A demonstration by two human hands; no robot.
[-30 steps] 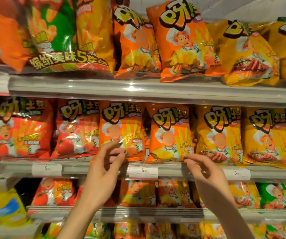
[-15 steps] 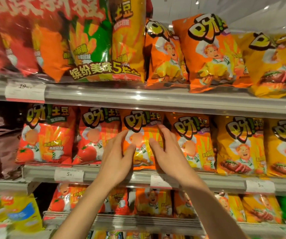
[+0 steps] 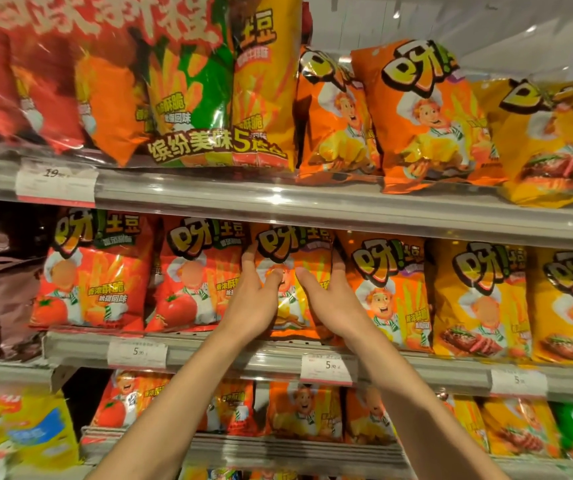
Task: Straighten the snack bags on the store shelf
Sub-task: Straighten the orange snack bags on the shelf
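Item: orange snack bag (image 3: 295,251), upright at the front edge of the middle shelf (image 3: 229,353), between a red tomato bag (image 3: 195,275) and another orange bag (image 3: 387,289). Left hand (image 3: 255,306) gripped its left side, fingers behind the edge; right hand (image 3: 330,303) gripped its right side likewise, both thumbs pressed on its face.

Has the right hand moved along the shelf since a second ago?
Yes. The right hand went left and up: it was at the shelf rail right of the middle price tag; now it holds the orange bag above that tag.
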